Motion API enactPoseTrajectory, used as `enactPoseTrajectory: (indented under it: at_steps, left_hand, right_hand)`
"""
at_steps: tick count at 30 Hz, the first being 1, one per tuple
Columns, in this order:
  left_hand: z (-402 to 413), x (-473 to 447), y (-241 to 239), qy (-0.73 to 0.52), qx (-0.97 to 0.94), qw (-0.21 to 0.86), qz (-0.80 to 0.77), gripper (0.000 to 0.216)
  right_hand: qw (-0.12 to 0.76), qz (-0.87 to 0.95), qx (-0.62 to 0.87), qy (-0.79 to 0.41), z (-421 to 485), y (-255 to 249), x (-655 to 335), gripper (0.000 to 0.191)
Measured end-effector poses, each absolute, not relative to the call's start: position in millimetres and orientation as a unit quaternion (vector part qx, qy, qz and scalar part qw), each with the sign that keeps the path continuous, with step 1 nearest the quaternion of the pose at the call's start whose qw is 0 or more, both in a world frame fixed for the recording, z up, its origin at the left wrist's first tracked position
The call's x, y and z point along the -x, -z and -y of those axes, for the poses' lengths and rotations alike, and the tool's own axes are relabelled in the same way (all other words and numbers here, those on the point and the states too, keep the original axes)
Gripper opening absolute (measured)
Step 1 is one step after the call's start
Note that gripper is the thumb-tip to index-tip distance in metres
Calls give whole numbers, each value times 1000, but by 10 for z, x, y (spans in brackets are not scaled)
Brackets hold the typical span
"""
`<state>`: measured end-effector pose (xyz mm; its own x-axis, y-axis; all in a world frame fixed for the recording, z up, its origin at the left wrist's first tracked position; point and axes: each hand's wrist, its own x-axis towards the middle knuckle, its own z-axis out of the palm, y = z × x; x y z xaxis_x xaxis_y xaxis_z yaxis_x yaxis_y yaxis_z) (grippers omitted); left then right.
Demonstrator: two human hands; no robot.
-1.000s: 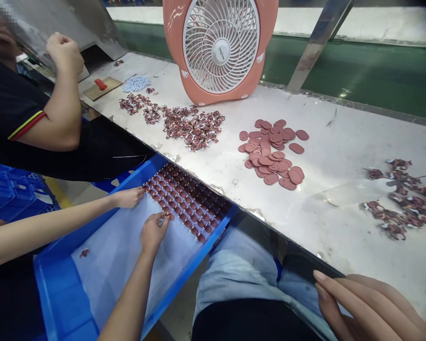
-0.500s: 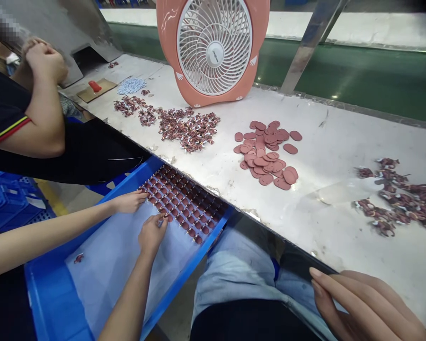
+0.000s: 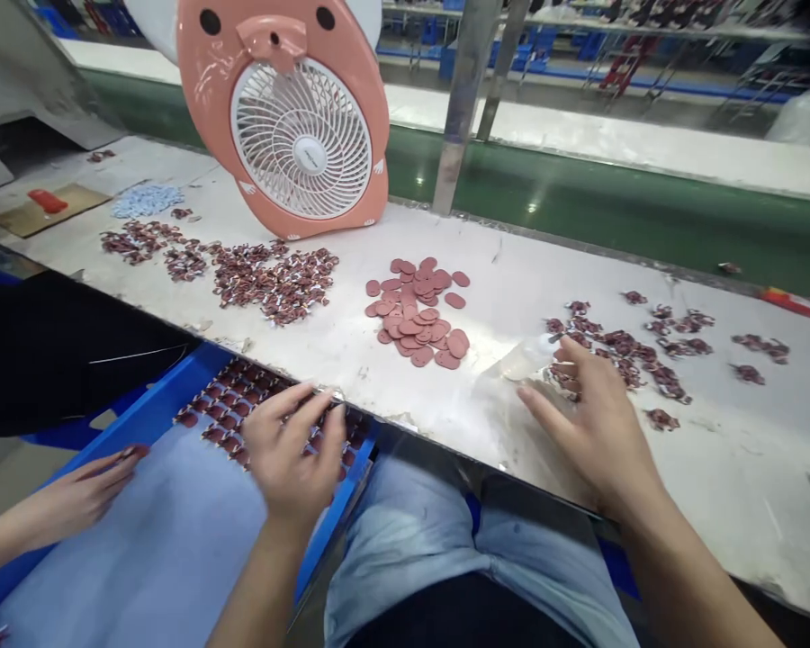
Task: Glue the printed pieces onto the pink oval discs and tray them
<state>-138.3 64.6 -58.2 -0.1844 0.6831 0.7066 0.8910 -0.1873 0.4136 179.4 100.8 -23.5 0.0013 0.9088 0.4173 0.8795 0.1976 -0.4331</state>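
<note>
My left hand (image 3: 297, 450) is over the table's front edge and the blue tray (image 3: 341, 540), fingers spread and nothing visible in them. Below it, rows of dark red oval pieces with small figures (image 3: 226, 418) lie on the tray's pale sheet, partly hidden by the hand. On the table, my right hand (image 3: 590, 418) is open beside a translucent squeeze bottle (image 3: 523, 358), which lies on its side. Thumb and fingers are apart around its nozzle end; a firm grip does not show. Small brown figures (image 3: 625, 346) are scattered just behind this hand.
Reddish oval discs (image 3: 418, 315) are piled mid-table. To the left are a heap of brown figures (image 3: 270, 279), pale blue bits (image 3: 147, 200) and an orange fan (image 3: 280, 117). A co-worker's hand (image 3: 87, 495) holds a dark red piece over the tray.
My left hand has lifted off the pieces in the tray. My right hand has moved forward over the table to the bottle. The view has swung right; the co-worker's hand has drawn back.
</note>
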Motion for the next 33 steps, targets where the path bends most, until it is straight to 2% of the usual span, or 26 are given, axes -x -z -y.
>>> enactPoseTrajectory:
  at_steps: [2,5,7,14,21,27,33]
  left_hand:
    - [-911,1018,382,393,698,71,594,18]
    - [-1203,689,212,284,733,24,617,20]
    - [-1292,603,172,254,738,21,624,21]
    - [-1268,534,150,194,742,1,641,17]
    - [-1340,490,-38,152,729,-62,664,14]
    - [-1387,513,-137,168,720,-168,652,10]
    - [-1073,373,-96,282,643,-340,626,12]
  right_hand:
    - [292,714,635,-39,-1165,227,-1734,57]
    - [283,712,639,-60,-1246,197,-1669,33]
    - [292,709,637,-77,-1196,167,-1664,25]
    - [357,694,610,-134,-803,161,-1752,28]
    - [400,686,578,-190,-578,268,-1793,31]
    - [448,655,551,-257,-466,282,-1790,26]
    - [527,579,484,-391,-348,320,-1633,23]
